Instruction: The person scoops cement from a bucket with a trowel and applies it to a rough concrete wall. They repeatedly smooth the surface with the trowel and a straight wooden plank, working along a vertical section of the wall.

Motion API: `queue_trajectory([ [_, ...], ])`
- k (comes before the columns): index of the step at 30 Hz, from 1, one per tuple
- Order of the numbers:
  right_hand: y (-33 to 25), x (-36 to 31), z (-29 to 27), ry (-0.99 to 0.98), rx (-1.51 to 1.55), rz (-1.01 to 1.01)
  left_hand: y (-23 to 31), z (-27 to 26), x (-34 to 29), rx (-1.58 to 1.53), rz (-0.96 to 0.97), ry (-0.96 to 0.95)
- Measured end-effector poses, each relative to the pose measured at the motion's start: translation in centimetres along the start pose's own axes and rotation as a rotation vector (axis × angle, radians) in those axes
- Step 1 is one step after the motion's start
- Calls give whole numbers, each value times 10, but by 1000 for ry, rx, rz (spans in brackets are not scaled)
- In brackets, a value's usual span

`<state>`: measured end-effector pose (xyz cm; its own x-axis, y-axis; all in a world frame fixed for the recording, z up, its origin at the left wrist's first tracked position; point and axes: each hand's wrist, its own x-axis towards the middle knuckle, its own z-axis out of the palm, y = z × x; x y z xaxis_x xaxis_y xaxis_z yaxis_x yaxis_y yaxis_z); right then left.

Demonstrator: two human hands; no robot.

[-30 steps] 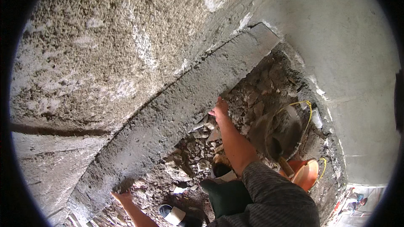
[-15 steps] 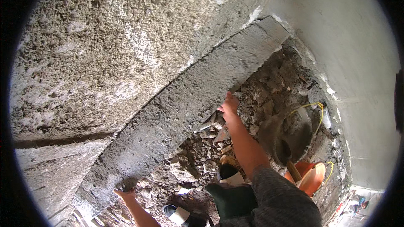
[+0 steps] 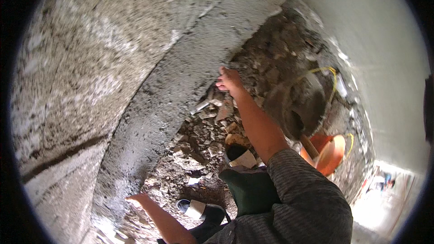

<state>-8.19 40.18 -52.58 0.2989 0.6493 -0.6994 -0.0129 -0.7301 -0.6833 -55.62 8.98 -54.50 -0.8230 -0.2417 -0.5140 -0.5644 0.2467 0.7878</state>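
A long grey strip with a cement-like surface (image 3: 167, 95) is observed running diagonally along the foot of a rough, pitted wall (image 3: 86, 40), its far end being set near a smooth grey wall (image 3: 370, 90). The right hand (image 3: 229, 81) is found at the near edge of the strip, about midway along its length; its fingers are partly curled, and whether the edge is gripped or merely touched cannot be determined. The left hand (image 3: 138, 199) is placed at the same edge toward the lower end, with the fingers extended toward the strip; its underside is hidden, so a hold can be neither confirmed nor excluded. The ground between the hands is covered with broken rubble (image 3: 199, 140), among which a pale shard (image 3: 200, 107) is noted just below the right hand. To the right of the right forearm, a dark grey bucket (image 3: 320, 92) fitted with a yellow handle (image 3: 334, 81) is recorded, and a tool with a wooden handle (image 3: 310, 147) is seen leaning at its mouth. An orange container (image 3: 333, 156) is located just beside that handle. A sandal with a pale strap (image 3: 195, 209) is seen below the rubble, and a grey sleeve (image 3: 312, 194) is worn on the right arm.
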Motion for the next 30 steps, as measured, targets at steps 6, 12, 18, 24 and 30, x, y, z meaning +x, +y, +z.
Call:
queue_trajectory([
  [6,-42,-130,-97,44,123,-423,4,66,-118,342,869,-512],
  [12,1,-343,-283,611,256,-693,7,118,-336,248,695,-1405],
  [18,177,-458,-445,1063,255,-174,-17,20,-466,386,851,-2051],
  [24,296,-338,-482,1041,-738,-332,-119,-88,-545,268,919,-2704],
  [30,362,-251,-483,670,-398,-77,-282,-171,-620,671,1307,-2745],
])
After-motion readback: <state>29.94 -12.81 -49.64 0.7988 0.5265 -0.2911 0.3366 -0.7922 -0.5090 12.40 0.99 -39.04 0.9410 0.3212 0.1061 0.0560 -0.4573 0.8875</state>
